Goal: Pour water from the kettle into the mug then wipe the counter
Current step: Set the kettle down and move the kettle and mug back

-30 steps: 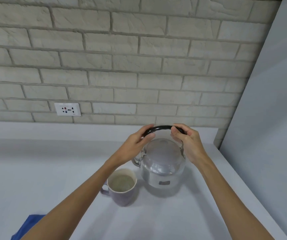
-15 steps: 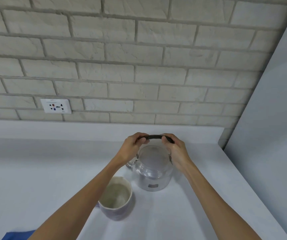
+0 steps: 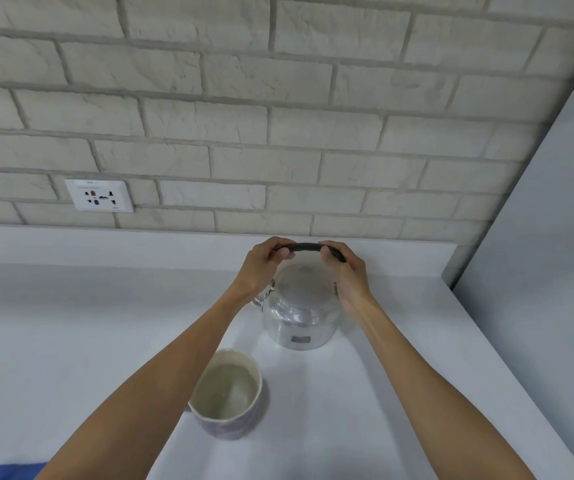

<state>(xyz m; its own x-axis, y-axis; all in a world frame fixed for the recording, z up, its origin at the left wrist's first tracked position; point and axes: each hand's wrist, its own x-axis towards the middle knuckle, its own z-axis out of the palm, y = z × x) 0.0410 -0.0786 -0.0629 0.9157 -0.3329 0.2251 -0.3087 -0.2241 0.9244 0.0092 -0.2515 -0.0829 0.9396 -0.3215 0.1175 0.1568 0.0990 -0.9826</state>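
A shiny metal kettle [image 3: 300, 317] stands upright on the white counter [image 3: 71, 323] near the back right corner. Its black arched handle [image 3: 304, 247] is up. My left hand [image 3: 261, 266] grips the handle's left end and my right hand [image 3: 346, 271] grips its right end. The spout points left, mostly hidden behind my left wrist. A grey-purple mug [image 3: 230, 393] with a cream inside stands in front of the kettle, to its left, under my left forearm. A corner of a blue cloth [image 3: 15, 471] shows at the bottom left edge.
A brick wall rises behind the counter, with a white power socket [image 3: 99, 196] at the left. A tall pale panel [image 3: 548, 271] closes off the counter's right side. A raised white ledge [image 3: 174, 242] runs along the back.
Both hands stay on the kettle handle. The kettle now sits farther back from the mug, and the camera has tilted up, so the mug and cloth appear lower in view.
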